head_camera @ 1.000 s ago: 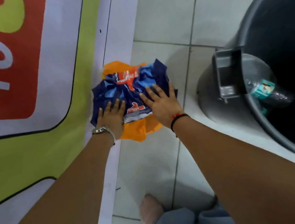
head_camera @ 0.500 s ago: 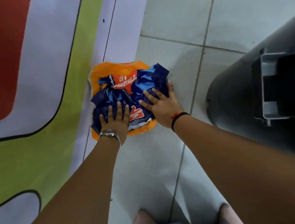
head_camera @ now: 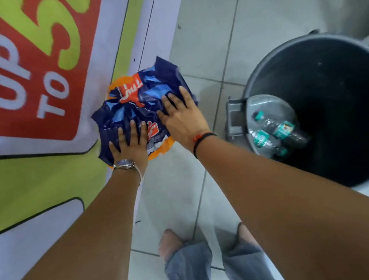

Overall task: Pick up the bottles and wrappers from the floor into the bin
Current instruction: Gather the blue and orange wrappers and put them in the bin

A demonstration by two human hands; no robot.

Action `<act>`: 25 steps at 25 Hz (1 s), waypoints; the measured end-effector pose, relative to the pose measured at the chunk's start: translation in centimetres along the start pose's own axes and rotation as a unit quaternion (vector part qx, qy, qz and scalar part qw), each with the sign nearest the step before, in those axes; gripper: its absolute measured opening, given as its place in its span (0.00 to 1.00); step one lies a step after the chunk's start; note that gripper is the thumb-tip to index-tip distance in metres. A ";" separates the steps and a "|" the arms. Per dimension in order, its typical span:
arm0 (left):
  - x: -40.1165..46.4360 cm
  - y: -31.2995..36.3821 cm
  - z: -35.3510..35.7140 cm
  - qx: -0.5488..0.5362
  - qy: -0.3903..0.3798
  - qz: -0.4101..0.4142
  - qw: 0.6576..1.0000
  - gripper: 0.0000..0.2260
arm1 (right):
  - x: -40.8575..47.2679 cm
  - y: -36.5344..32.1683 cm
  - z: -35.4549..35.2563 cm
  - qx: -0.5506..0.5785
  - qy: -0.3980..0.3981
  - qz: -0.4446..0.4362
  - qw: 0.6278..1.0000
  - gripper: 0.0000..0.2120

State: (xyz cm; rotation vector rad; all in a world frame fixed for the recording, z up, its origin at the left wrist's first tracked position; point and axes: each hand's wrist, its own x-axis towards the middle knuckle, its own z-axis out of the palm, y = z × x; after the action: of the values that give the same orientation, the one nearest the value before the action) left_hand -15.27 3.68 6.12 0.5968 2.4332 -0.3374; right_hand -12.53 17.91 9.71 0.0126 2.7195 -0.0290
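A crumpled dark blue wrapper (head_camera: 135, 104) lies on top of an orange wrapper (head_camera: 113, 88), bunched together at the edge of the floor banner. My left hand (head_camera: 129, 145) presses on the near left of the bundle with fingers spread. My right hand (head_camera: 182, 116) clasps its right side. Both hands hold the bundle between them. I cannot tell if it touches the floor. To the right stands the dark grey bin (head_camera: 284, 46), open at the top. Inside it lie plastic bottles (head_camera: 277, 131) with teal labels.
A large red, green and white printed banner (head_camera: 14, 68) covers the floor on the left. Grey tiles (head_camera: 222, 27) run between the banner and the bin. My feet (head_camera: 169, 241) and jeans are at the bottom centre. The bin's side handle (head_camera: 235, 118) faces the wrappers.
The view has pulled up and back, so the bin's inside and the bottles show again. The wrappers are bunched tighter, with less orange showing, and my right hand has shifted further onto the bundle.
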 end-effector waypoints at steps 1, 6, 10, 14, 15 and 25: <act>-0.9 0.3 -1.6 -0.009 0.013 -0.004 1.000 0.25 | -0.8 0.5 -2.2 -0.012 0.009 0.000 1.000 0.21; -5.4 5.0 -11.6 -0.007 0.174 0.077 0.982 0.24 | -8.6 6.0 -10.9 -0.067 0.102 0.089 0.989 0.21; -8.9 11.9 -14.8 0.087 0.234 0.182 0.951 0.22 | -18.5 10.4 -10.7 -0.067 0.129 0.221 0.964 0.25; -11.3 18.8 -15.3 0.065 0.189 0.304 0.931 0.25 | -24.9 13.2 -7.4 -0.030 0.082 0.293 0.952 0.25; -11.0 19.8 -14.2 0.078 0.162 0.332 0.926 0.26 | -25.4 13.6 -6.5 -0.021 0.051 0.299 0.953 0.25; -6.6 22.9 -7.6 0.240 -0.015 0.326 0.914 0.40 | -22.6 15.8 2.4 0.081 -0.143 0.239 0.957 0.30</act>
State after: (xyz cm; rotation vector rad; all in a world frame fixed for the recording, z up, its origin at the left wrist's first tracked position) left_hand -3.10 24.08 13.88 1.5445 1.9626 -0.6481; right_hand 9.29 33.55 16.50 0.6583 2.3508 -0.1032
